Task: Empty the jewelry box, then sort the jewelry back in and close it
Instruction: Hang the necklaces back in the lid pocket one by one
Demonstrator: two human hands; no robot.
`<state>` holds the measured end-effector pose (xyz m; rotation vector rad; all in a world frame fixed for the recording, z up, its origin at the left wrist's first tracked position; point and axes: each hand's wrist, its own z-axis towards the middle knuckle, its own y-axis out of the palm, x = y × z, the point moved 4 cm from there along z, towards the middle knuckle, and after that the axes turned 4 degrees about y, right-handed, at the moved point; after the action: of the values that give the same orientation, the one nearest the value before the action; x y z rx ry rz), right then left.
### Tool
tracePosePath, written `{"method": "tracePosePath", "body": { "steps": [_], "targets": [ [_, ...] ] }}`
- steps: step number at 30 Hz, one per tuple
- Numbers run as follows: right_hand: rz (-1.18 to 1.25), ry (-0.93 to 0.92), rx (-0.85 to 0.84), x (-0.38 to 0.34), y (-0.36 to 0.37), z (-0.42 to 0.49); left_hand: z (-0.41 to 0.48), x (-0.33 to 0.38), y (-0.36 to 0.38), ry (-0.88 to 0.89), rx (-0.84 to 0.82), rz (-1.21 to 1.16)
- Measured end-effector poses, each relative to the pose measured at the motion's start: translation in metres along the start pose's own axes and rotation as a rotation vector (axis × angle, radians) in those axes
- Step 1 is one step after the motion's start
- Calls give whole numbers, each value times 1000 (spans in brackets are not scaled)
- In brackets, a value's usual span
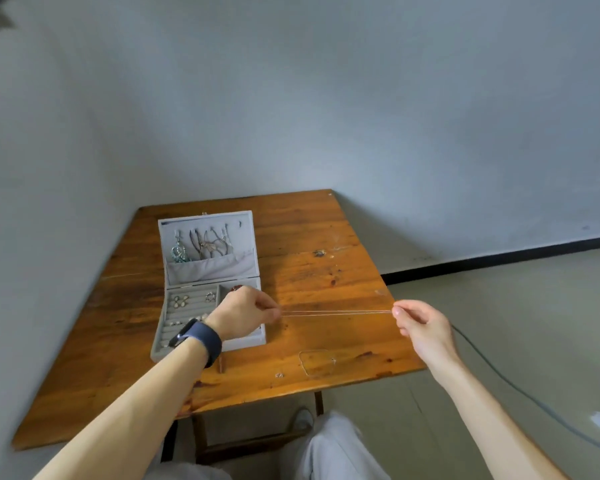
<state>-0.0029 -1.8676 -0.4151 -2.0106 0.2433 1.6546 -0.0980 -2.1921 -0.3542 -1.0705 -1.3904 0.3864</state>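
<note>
A grey jewelry box point(246, 341) lies open on the wooden table point(309, 268). Its raised lid point(207, 220) holds several hanging necklaces above a pocket. The lower tray carries rings and earrings in padded rows. My left hand point(245, 311), with a dark band on the wrist, hovers over the box's right side and pinches one end of a thin silver chain point(336, 312). My right hand point(420, 323) pinches the other end past the table's right edge. The chain is stretched taut between them above the table.
Another thin chain point(317, 362) lies in a loop near the table's front edge, with a small earring point(279, 375) to its left. A small dark item point(319, 252) rests further back. The table stands in a wall corner. A cable point(520, 389) runs across the floor on the right.
</note>
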Motion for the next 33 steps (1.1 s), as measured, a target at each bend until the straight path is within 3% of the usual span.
{"method": "tracePosePath", "body": {
  "steps": [9,19,33],
  "targets": [
    [-161,-11,2,-18,18,103,93,20,13,-84,249,215],
    [-357,-40,12,-7,71,214,200,-11,24,-141,291,269],
    [-471,-252,101,1,98,232,206,-18,34,-235,383,337]
  ]
}}
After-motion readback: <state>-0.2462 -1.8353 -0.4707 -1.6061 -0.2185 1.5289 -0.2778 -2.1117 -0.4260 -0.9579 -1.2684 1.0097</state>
